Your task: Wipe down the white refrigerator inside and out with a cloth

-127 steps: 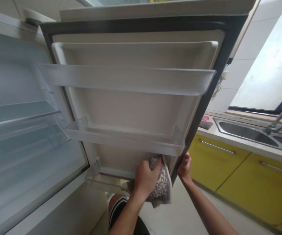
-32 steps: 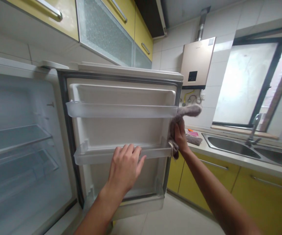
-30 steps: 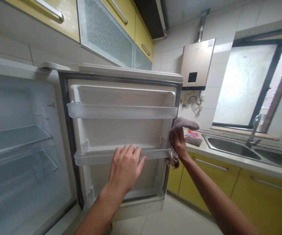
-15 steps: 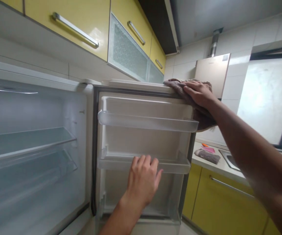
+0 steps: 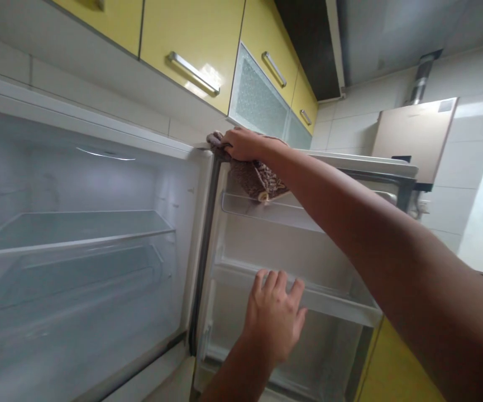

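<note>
A refrigerator door (image 5: 262, 245) stands wide open beside the lit, bare-shelved cabinet (image 5: 77, 229). My right hand (image 5: 243, 144) is closed on a brown cloth (image 5: 252, 177), pressing it to the door's top edge close to the hinge corner. Part of the cloth hangs down over the top door bin (image 5: 275, 215), with a pale round spot at its lower corner. Lower down, my left hand (image 5: 275, 315) has its fingers spread in front of the middle door bin (image 5: 337, 304). Whether its fingertips touch the bin's rim I cannot tell.
Yellow wall cabinets (image 5: 191, 44) with metal handles hang above the refrigerator. A beige water heater (image 5: 415, 139) is on the tiled wall at the right. Inside the refrigerator is a glass shelf (image 5: 86, 229). A yellow base cabinet (image 5: 396, 363) stands behind the door.
My right hand has slid the cloth along the door's top edge from the outer corner to the hinge side. My left hand stays by the middle bin, fingers more spread. The view has turned left.
</note>
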`<control>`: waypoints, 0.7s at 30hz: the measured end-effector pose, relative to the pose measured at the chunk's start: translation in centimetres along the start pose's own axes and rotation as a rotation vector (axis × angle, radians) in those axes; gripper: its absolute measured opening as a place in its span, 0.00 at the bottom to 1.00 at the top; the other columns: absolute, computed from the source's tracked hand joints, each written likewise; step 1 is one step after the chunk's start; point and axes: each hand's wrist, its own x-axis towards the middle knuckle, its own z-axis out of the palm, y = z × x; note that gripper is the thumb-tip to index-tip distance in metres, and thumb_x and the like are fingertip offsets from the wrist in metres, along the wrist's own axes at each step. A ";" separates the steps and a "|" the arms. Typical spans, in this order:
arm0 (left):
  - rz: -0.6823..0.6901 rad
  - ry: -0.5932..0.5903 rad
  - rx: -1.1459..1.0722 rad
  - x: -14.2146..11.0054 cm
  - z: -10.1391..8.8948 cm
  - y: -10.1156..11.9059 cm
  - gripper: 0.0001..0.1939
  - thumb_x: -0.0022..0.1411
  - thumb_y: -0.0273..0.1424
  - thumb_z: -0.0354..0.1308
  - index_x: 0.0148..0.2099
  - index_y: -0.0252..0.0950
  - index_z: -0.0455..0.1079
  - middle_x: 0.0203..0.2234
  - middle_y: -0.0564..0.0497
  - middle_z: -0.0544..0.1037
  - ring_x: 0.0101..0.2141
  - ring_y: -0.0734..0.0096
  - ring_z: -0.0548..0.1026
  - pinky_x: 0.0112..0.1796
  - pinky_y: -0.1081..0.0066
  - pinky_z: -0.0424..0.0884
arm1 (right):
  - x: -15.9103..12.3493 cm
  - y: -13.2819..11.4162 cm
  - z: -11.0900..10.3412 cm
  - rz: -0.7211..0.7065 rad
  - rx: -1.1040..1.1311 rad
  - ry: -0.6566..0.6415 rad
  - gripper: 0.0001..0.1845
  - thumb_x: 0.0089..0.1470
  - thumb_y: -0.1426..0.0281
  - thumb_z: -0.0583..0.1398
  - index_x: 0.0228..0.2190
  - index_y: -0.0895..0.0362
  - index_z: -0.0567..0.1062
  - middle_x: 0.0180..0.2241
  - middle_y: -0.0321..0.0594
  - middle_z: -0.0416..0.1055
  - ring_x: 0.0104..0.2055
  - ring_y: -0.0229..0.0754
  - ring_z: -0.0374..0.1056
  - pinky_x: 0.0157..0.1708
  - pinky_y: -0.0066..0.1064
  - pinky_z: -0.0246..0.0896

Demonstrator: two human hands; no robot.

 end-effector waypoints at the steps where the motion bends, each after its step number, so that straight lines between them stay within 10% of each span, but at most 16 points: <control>1: -0.024 0.027 0.012 -0.7 -0.1 -0.5 0.22 0.71 0.46 0.59 0.62 0.46 0.69 0.47 0.50 0.78 0.51 0.59 0.74 0.61 0.49 0.68 | 0.7 -1.0 0.0 0.043 -0.037 0.009 0.18 0.61 0.71 0.57 0.49 0.62 0.80 0.49 0.55 0.78 0.51 0.56 0.73 0.49 0.39 0.63; 7: -0.195 0.202 0.161 -3.9 0.8 -2.1 0.36 0.71 0.52 0.55 0.76 0.53 0.52 0.70 0.45 0.65 0.70 0.45 0.59 0.66 0.30 0.60 | 1.7 -1.7 0.6 0.110 -0.064 0.094 0.14 0.57 0.73 0.61 0.46 0.59 0.79 0.41 0.51 0.78 0.51 0.61 0.73 0.48 0.43 0.66; 14: -0.235 0.117 0.073 -3.1 1.4 -1.3 0.25 0.73 0.45 0.55 0.69 0.50 0.66 0.62 0.47 0.72 0.71 0.45 0.58 0.69 0.30 0.58 | 5.4 -3.2 1.8 0.447 0.252 0.240 0.18 0.62 0.71 0.56 0.51 0.59 0.77 0.53 0.55 0.76 0.52 0.55 0.74 0.49 0.40 0.69; 21: -0.226 0.065 0.080 -2.1 1.0 -1.5 0.23 0.74 0.42 0.54 0.68 0.49 0.67 0.58 0.47 0.75 0.66 0.52 0.65 0.70 0.36 0.59 | 7.9 -5.4 2.2 0.098 0.315 0.143 0.22 0.67 0.64 0.55 0.55 0.58 0.79 0.56 0.44 0.78 0.58 0.48 0.71 0.56 0.33 0.62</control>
